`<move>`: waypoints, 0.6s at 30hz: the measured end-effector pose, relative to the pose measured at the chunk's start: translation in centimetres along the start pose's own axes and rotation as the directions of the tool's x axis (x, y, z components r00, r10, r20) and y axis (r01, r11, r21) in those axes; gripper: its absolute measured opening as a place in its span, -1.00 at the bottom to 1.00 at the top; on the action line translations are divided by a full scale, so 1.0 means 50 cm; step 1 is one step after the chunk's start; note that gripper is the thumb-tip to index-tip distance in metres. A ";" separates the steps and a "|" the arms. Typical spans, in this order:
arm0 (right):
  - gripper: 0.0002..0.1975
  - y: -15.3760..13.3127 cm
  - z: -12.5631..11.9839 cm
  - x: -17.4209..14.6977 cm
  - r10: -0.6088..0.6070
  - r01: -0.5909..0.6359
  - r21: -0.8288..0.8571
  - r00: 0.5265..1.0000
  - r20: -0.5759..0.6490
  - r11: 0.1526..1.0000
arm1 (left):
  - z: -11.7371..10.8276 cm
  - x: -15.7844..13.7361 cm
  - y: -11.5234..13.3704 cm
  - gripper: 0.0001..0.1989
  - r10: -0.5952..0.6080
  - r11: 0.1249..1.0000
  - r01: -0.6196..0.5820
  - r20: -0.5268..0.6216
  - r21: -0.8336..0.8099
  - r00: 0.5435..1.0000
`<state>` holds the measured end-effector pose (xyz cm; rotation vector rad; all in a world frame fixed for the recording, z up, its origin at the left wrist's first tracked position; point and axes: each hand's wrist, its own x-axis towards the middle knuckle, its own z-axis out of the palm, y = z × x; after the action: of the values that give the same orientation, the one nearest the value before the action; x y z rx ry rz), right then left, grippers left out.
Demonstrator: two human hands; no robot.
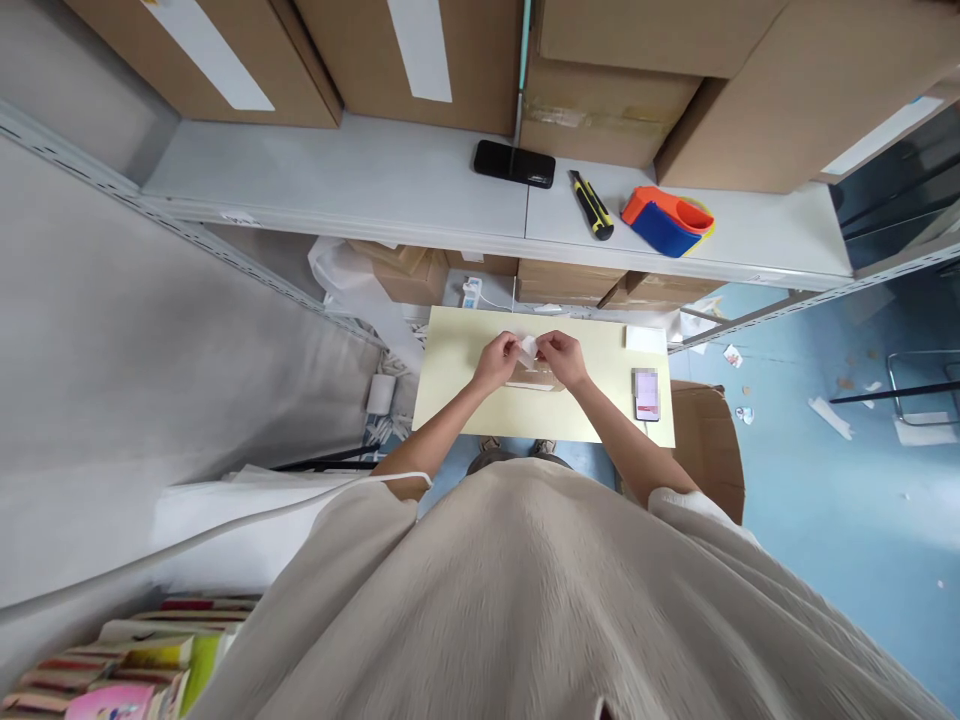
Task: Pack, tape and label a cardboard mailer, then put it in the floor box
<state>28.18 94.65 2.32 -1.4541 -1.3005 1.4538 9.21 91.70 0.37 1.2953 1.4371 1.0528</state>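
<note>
A small white paper slip [528, 348], perhaps a label, is pinched between the fingertips of both my hands. My left hand [497, 362] grips its left side, and my right hand [564, 357] has its right side. Directly beneath is a small brown cardboard box [536, 377] on the pale yellow table [457, 400]. My hands partly cover the box, so whether the slip touches it is unclear. To the right on the table lie a lit phone [646, 395] with a cable and a white flat stack [645, 339].
Above the table runs a grey shelf [360, 180] bearing large cartons [442, 60], a black phone [514, 163], a yellow-black box cutter [592, 206] and an orange-blue tape dispenser [667, 221]. An open carton [709, 440] stands right of the table. Books [127, 660] are stacked at lower left.
</note>
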 end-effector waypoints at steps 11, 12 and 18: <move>-0.69 0.007 0.050 0.052 0.066 -0.072 -0.052 0.993 -0.098 0.996 | -0.194 -0.029 -0.081 -0.85 -0.170 0.962 0.236 -0.378 0.135 0.910; -0.70 0.008 0.061 0.057 0.062 -0.068 -0.062 0.994 -0.092 0.996 | -0.216 -0.035 -0.089 -0.83 -0.180 0.957 0.255 -0.406 0.140 0.896; -0.69 0.008 0.136 0.076 0.052 -0.057 -0.109 0.997 -0.051 0.992 | -0.342 -0.081 -0.137 -0.81 -0.261 0.900 0.403 -0.538 0.164 0.802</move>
<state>21.14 96.98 -0.02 -1.5979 -1.3398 1.3919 -8.83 86.70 -2.07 0.9140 2.1893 1.0138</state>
